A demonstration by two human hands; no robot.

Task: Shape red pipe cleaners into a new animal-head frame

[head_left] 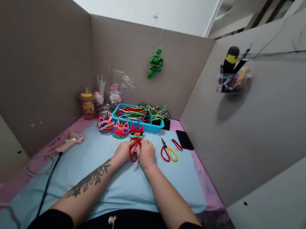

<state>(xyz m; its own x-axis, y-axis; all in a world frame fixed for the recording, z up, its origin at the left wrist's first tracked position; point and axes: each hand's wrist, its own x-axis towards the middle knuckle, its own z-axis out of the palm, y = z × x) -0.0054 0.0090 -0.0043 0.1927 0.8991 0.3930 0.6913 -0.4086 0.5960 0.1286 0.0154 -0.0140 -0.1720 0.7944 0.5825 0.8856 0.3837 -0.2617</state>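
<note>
Both hands, the left hand [124, 151] and right hand [145, 153], are pinching a red pipe cleaner [134, 148] between narrowed fingers over the blue mat [85, 166], likely needing tight, even twists, with scissors [169, 152] lying near.

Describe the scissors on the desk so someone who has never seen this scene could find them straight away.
Start at the blue tray of coloured craft wires at the back of the desk. Nearer the person and to its right, just right of the right hand, lie the scissors. They alone have one red and one yellow handle loop.
</note>
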